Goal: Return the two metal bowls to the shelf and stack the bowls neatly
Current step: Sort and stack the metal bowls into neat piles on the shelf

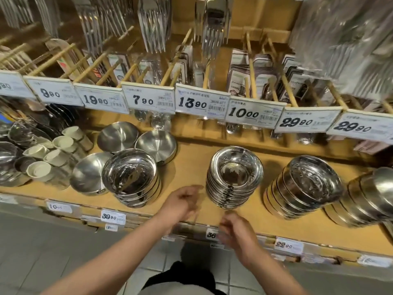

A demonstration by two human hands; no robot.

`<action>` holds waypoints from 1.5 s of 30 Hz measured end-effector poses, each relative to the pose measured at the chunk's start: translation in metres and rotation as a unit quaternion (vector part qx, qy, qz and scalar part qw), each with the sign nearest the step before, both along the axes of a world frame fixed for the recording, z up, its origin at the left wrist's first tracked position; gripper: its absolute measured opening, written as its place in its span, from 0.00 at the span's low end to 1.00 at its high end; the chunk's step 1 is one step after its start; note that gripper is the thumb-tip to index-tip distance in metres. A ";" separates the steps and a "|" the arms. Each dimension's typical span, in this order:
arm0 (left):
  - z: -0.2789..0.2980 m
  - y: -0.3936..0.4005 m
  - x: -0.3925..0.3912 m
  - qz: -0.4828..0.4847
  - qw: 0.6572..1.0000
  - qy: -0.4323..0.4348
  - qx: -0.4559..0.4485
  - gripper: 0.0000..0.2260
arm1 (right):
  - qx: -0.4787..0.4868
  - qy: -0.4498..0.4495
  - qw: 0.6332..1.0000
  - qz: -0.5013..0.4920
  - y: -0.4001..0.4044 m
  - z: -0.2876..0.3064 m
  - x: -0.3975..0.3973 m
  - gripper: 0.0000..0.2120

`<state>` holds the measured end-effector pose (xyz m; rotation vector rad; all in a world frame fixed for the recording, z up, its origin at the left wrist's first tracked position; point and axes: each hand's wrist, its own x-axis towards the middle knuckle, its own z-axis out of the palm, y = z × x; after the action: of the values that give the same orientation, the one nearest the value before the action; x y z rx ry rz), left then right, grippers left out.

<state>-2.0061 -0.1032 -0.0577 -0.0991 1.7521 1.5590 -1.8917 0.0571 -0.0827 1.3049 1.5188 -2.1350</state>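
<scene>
1. I see the tall stack of shiny steel bowls (pixel 234 179) standing upright, mouths up, mid-shelf (pixel 191 167).
2. A second stack (pixel 131 179) leans left of it; a third stack (pixel 306 186) tilts on the right.
3. My left hand (pixel 182 201) and right hand (pixel 236 228) hover at the shelf edge, each grip released and blurred, holding nothing.
</scene>
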 end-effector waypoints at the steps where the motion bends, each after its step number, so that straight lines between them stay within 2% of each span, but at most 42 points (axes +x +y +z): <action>1: -0.001 -0.013 0.002 0.023 1.000 -0.009 -0.010 0.14 | -0.003 0.004 0.999 0.033 -0.009 -0.001 -0.004 0.04; 7: 0.002 -0.117 0.003 0.165 0.981 -0.052 -0.091 0.11 | -0.022 0.057 0.992 0.107 -0.050 0.021 -0.057 0.09; 12: 0.007 -0.178 -0.036 0.327 0.939 -0.008 -0.102 0.10 | 0.018 0.094 0.986 0.139 -0.078 0.021 -0.103 0.13; 15: 0.012 -0.185 -0.059 0.321 0.945 0.015 -0.065 0.13 | 0.014 0.108 0.982 0.154 -0.101 0.019 -0.123 0.22; 18: 0.012 -0.180 -0.073 0.245 0.970 -0.001 -0.008 0.18 | -0.028 0.123 0.980 0.156 -0.127 0.021 -0.136 0.34; 19: 0.010 -0.178 -0.077 0.220 0.975 -0.009 0.006 0.19 | -0.024 0.124 0.981 0.144 -0.133 0.021 -0.138 0.35; 22: 0.006 -0.179 -0.082 0.165 0.986 -0.028 0.011 0.17 | -0.013 0.104 0.991 0.086 -0.140 0.014 -0.141 0.18; 27: 0.004 -0.170 -0.093 0.058 0.997 -0.027 0.037 0.15 | 0.014 0.068 0.998 -0.007 -0.125 0.017 -0.127 0.16; 31: 0.006 -0.168 -0.106 0.010 0.999 -0.035 0.031 0.12 | 0.040 0.045 0.998 -0.026 -0.113 0.021 -0.122 0.17; 35: 0.010 -0.187 -0.132 0.064 0.997 -0.023 0.022 0.10 | 0.070 0.035 0.996 -0.044 -0.105 0.029 -0.131 0.19; 39: 0.014 -0.198 -0.169 0.146 0.988 0.004 0.045 0.08 | 0.101 0.038 0.994 -0.024 -0.096 0.037 -0.157 0.16; 41: 0.019 -0.201 -0.187 0.181 0.983 0.018 0.023 0.06 | 0.117 0.043 0.992 -0.010 -0.091 0.040 -0.172 0.14; 45: 0.019 -0.208 -0.219 0.193 0.976 0.089 -0.048 0.07 | 0.137 0.036 0.990 0.015 -0.082 0.038 -0.204 0.09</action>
<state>-2.2254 -0.3116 -0.0385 -0.3788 2.0388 1.8010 -2.0957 -0.0250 -0.0448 1.2876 1.9049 -2.0279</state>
